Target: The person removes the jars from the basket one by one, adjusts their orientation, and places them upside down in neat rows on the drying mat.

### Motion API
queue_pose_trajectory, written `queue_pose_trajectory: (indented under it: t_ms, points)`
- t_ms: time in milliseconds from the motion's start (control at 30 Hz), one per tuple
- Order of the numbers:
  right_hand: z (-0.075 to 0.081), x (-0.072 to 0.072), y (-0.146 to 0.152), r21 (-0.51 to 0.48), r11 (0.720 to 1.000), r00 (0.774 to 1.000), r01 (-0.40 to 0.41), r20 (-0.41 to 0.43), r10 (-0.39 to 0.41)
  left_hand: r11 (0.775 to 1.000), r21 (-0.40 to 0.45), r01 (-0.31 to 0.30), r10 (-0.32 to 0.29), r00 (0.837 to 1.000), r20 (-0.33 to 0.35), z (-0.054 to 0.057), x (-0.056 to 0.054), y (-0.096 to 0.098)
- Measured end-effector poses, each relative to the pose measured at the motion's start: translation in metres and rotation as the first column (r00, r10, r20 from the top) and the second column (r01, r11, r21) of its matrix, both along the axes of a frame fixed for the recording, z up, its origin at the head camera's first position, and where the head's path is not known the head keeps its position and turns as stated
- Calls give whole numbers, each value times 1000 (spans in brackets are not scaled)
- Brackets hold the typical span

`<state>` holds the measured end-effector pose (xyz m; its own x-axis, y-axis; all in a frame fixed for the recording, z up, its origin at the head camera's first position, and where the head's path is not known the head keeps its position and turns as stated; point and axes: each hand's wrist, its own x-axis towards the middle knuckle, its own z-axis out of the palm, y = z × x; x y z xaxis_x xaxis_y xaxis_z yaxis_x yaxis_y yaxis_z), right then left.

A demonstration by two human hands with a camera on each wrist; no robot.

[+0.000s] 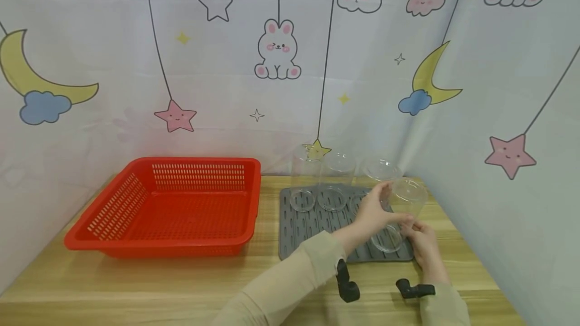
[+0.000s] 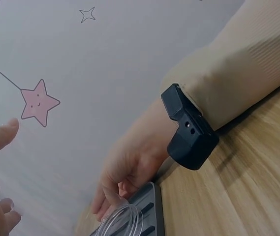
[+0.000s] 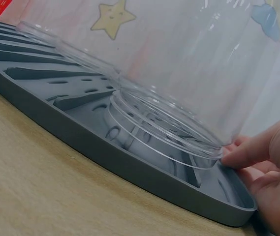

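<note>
Toward the right end of a grey draining mat (image 1: 312, 230), a clear plastic jar (image 1: 410, 200) stands with its ringed end down. My left hand (image 1: 373, 213) reaches across from the left and holds the jar's upper part, its thumb lying across the near side. Low on the other side, my right hand (image 1: 425, 246) has its fingertips at the jar's bottom rim (image 3: 169, 132). Over in the left wrist view, the left fingers (image 2: 4, 209) curve below the raised thumb. Three more clear jars stand in a row along the mat's back half.
A red plastic basket (image 1: 163, 245) with slotted walls sits left of the mat on the wooden table (image 1: 190, 291). Behind the table hangs a white cloth (image 1: 226, 74) printed with stars and rabbits, which also runs along the right side. Black cameras (image 1: 348, 283) are strapped at both wrists.
</note>
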<state>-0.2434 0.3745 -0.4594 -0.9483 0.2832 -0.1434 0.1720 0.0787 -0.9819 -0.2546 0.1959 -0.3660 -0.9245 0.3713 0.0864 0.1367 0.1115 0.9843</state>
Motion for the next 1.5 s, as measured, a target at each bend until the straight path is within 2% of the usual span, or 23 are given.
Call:
queue_pose_trajectory:
  t_ms: [200,433,767,1000,1167,1267,1367,1500]
  points:
    - [-1,-1,0,10,1000,999,1,49,-2,999,-42,-30,29,999,-33,1,1,2]
    - [1,-1,-1,0,1000,999,3,48,-3,995,-73,-62,59,997,-43,3,1,2]
    - [2,0,-2,-8,1000,999,18,34,-17,998,-41,-51,50,998,-31,4,1,2]
    - [4,0,-2,-8,1000,998,9,55,-9,998,-39,-48,46,997,-55,3,1,0]
    - [9,2,-2,-44,999,998,-6,65,9,999,-35,-36,33,996,-84,3,2,-10]
    - [13,4,0,-79,997,999,3,47,0,1000,-22,-10,8,994,-112,4,2,-19]
    - [20,7,4,-157,987,999,34,7,-33,999,-33,17,-22,986,-165,5,3,-31]
    - [35,13,11,-253,966,997,44,-56,-60,993,-112,27,-58,956,-287,9,6,-49]
